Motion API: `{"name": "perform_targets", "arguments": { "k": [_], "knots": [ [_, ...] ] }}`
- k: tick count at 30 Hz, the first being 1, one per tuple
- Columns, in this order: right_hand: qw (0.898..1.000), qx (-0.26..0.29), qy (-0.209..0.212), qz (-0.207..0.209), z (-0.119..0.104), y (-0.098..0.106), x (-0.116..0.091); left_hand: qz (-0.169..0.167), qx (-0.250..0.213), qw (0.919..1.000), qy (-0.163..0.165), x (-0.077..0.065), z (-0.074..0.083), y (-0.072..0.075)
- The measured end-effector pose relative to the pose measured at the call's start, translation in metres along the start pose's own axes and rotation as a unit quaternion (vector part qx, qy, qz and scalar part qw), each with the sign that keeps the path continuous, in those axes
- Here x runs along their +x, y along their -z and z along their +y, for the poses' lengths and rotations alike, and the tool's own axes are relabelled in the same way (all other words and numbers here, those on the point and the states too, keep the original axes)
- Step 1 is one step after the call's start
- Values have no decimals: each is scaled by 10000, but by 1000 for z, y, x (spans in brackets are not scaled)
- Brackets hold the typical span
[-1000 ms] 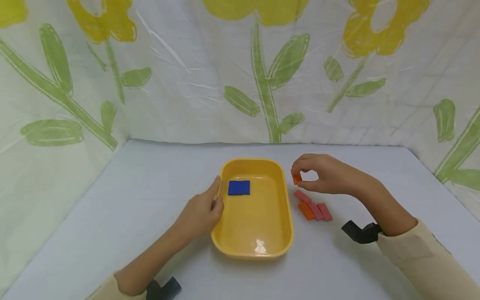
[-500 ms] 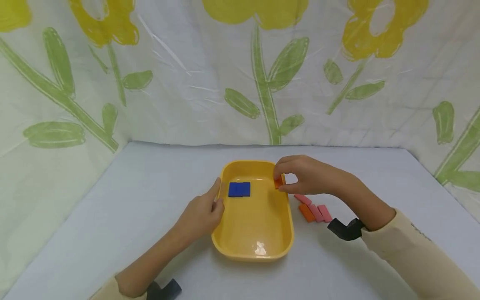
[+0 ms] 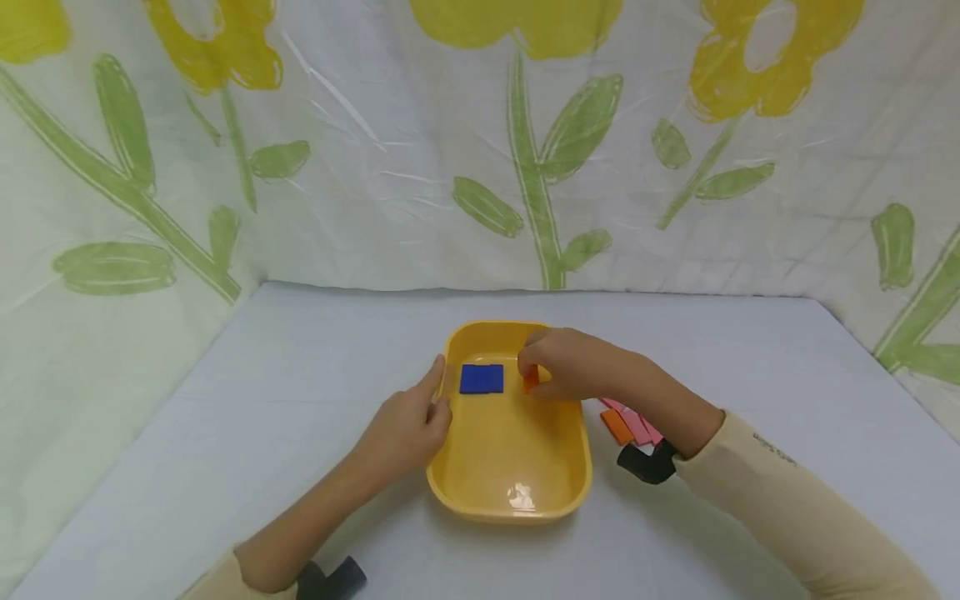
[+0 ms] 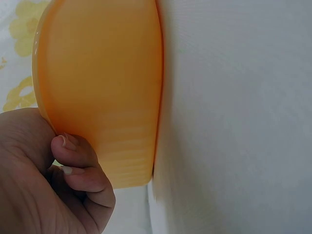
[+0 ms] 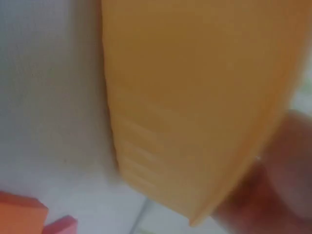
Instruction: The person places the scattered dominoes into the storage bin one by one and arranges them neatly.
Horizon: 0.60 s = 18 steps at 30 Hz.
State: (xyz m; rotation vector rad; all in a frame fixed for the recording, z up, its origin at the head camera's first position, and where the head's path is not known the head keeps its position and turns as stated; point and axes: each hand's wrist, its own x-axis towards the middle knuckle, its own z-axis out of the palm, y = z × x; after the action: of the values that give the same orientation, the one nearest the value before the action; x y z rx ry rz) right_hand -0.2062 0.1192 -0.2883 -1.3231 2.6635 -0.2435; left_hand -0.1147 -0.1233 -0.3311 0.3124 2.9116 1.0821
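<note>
Flowered sheeting (image 3: 352, 217) hung behind the white table (image 3: 300, 383). We saw the left hand (image 3: 401, 427) grip the yellow tray (image 3: 510, 454) by its left rim; blue tiles (image 3: 482, 379) lay flat inside. Beside them, an orange tile (image 3: 531, 380) sat pinched in the right hand (image 3: 568, 363) over the tray, its long axis seemingly fingertips to thumb, roughly along the tray's length. We judged this a placing step, calling next for lowering and release. Pink tiles (image 3: 637, 427) lay beyond the right rim.

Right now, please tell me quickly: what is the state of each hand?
Left hand: closed, gripping the yellow tray at its rim.
Right hand: closed, pinching an orange piece over the tray.
</note>
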Motion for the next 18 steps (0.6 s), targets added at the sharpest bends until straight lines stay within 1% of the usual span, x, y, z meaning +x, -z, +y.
{"name": "perform_targets", "arguments": {
  "k": [5, 13, 18],
  "knots": [
    [9999, 102, -84, -91, 6, -8, 10, 9, 3, 10000, -36, 0, -1, -1],
    [9998, 129, 155, -64, 10, -17, 22, -3, 9, 10000, -50, 0, -1, -1],
    [9997, 203, 121, -28, 9, -19, 29, 14, -24, 10000, -53, 1, -1, 0]
  ]
}}
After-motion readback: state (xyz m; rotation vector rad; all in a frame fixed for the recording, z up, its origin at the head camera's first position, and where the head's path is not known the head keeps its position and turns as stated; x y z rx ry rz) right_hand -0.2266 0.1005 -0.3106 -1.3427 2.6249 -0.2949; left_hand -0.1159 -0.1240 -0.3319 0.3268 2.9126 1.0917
